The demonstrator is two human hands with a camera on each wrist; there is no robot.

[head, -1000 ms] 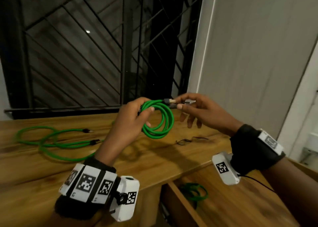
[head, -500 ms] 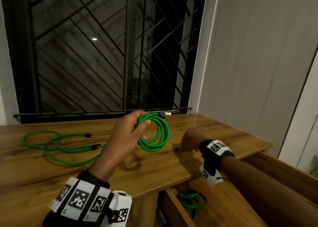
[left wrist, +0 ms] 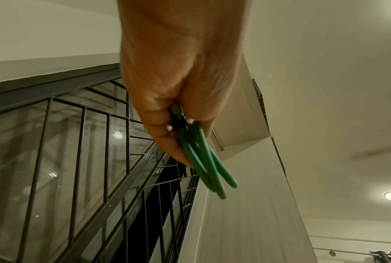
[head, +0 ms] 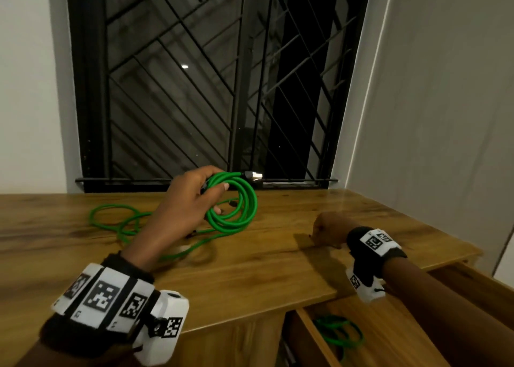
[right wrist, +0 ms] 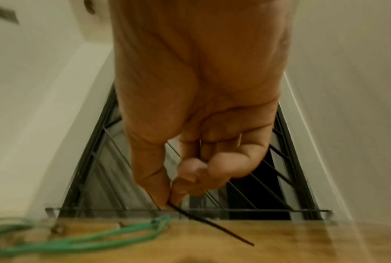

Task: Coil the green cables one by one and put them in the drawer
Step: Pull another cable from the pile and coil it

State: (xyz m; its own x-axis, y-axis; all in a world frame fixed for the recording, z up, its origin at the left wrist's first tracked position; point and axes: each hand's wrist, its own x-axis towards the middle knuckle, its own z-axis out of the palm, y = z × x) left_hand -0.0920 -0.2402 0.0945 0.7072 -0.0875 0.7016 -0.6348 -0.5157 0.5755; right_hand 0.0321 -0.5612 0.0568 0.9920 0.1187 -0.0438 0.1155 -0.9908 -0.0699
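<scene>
My left hand [head: 194, 197] grips a coiled green cable [head: 244, 205] above the wooden table [head: 250, 269], its metal plug [head: 254, 175] sticking out to the right. From the left wrist, the coil's loops [left wrist: 203, 160] hang out of the closed fingers. My right hand [head: 325, 227] is down on the table to the right, and its thumb and forefinger pinch a thin black tie [right wrist: 203, 224]. Another green cable [head: 122, 222] lies loose on the table at the left. A coiled green cable [head: 339, 333] lies in the open drawer [head: 395, 339] below the table's front edge.
A barred window [head: 208, 88] stands behind the table. White walls close in the left and right sides. The drawer juts out at the lower right, under my right forearm.
My right hand let go of the cable's plug, dropped to the table and pinched the black tie. My left hand kept the coil raised. The head view tilted up.
</scene>
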